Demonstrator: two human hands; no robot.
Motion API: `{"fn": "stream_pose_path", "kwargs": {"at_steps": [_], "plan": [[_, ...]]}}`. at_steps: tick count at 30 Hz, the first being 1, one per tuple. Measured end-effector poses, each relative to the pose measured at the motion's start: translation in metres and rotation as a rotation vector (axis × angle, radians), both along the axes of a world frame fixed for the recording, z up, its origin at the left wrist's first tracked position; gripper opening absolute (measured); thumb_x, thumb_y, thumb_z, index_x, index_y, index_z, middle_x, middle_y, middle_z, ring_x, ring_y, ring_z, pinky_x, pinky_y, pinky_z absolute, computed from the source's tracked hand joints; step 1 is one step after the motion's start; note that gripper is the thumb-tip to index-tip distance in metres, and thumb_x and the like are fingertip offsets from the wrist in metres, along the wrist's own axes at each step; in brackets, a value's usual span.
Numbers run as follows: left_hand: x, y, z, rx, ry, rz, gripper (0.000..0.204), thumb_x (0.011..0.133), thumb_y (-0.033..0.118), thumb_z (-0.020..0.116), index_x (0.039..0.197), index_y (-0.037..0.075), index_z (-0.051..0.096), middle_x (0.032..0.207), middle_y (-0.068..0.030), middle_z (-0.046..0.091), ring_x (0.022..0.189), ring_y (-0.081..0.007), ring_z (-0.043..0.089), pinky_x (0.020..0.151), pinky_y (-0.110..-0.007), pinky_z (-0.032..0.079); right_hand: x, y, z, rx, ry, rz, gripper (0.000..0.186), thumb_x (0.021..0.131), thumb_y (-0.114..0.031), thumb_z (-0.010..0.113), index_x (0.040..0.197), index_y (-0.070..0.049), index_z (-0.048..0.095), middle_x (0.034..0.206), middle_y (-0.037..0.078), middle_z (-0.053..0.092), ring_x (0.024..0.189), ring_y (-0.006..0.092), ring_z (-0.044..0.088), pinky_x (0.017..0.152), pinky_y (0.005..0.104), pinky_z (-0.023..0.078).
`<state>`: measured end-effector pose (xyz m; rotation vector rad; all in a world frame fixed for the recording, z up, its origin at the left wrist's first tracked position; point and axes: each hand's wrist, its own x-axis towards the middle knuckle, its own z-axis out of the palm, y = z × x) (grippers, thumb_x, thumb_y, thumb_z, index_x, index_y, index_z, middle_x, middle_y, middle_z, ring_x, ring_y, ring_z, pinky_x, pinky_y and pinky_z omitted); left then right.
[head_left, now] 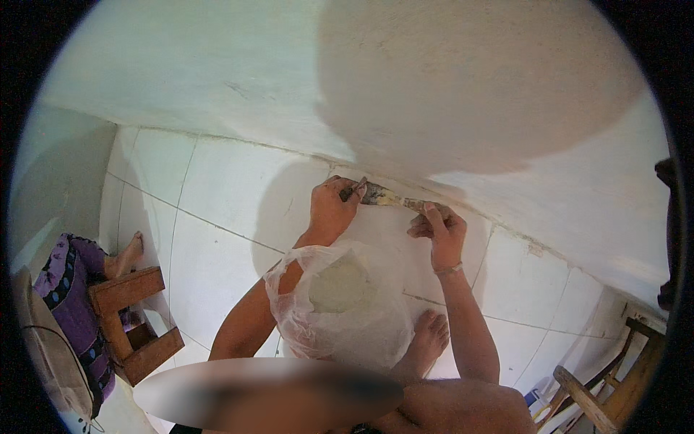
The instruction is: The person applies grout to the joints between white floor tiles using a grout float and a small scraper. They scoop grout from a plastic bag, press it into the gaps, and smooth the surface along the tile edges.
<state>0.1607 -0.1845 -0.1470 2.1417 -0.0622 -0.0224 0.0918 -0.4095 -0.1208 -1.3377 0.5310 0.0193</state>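
A putty knife with pale paste smeared on its blade is held level between my hands, close to the foot of the wall. My right hand grips its narrow handle between thumb and fingers. At the blade's left end, my left hand is closed, fingertips against the blade. A small dark piece shows among those fingers; its kind is unclear. Below my hands, a clear plastic bag stands gathered open around my left forearm's inner side, with pale greyish material inside.
A pale wall rises ahead of the white tiled floor. At left, another person's foot and purple patterned cloth are beside a wooden stool. Wooden furniture stands at lower right. My bare foot is near the bag.
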Motion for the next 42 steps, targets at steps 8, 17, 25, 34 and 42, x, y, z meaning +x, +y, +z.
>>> {"fn": "stream_pose_path", "kwargs": {"at_steps": [8,17,25,34,42], "plan": [[-0.019,0.049,0.16,-0.191,0.136,-0.11,0.011,0.09,0.006,0.08,0.097,-0.001,0.074,0.073,-0.0048,0.067,0.062,-0.0095,0.064,0.056,-0.027,0.049,-0.035,-0.005,0.112,0.108,-0.217,0.066,0.031,0.102,-0.019,0.068,0.108,0.011,0.067,0.081,0.019,0.073,0.066,0.026,0.073,0.061,0.0394,0.063],[-0.098,0.063,0.191,0.049,0.261,-0.38,0.014,0.086,-0.002,0.079,0.099,0.004,0.079,0.089,-0.0085,0.073,0.072,-0.0148,0.066,0.062,-0.029,0.052,-0.116,-0.044,0.108,-0.797,-0.508,0.487,0.029,0.086,-0.016,0.081,0.112,-0.004,0.072,0.092,0.01,0.079,0.069,0.0136,0.073,0.063,0.0328,0.058],[-0.02,0.088,0.146,-0.215,0.142,0.19,0.014,0.092,0.015,0.078,0.098,0.003,0.073,0.087,0.0002,0.068,0.082,-0.0121,0.059,0.088,-0.033,0.046,-0.109,-0.191,0.003,-0.269,0.122,-0.4,0.026,0.102,-0.022,0.07,0.088,0.0,0.068,0.073,0.008,0.068,0.06,0.0153,0.064,0.055,0.032,0.055],[-0.012,0.107,0.079,-0.025,0.308,0.13,0.018,0.095,0.013,0.074,0.106,-0.001,0.074,0.081,0.0006,0.066,0.074,-0.0086,0.056,0.069,-0.027,0.046,-0.032,-0.1,-0.019,-0.022,-0.058,-0.059,0.029,0.1,-0.025,0.074,0.094,0.003,0.069,0.076,0.009,0.069,0.062,0.0187,0.068,0.057,0.0324,0.057],[-0.085,0.078,0.214,0.211,0.124,-0.612,0.017,0.078,0.0,0.08,0.09,0.0,0.067,0.085,-0.0108,0.066,0.078,-0.0214,0.064,0.076,-0.036,0.052,-0.082,-0.119,0.04,-0.018,-0.062,-0.197,0.025,0.104,-0.024,0.067,0.098,0.0,0.067,0.089,0.007,0.07,0.082,0.0185,0.073,0.074,0.0335,0.062]]}}
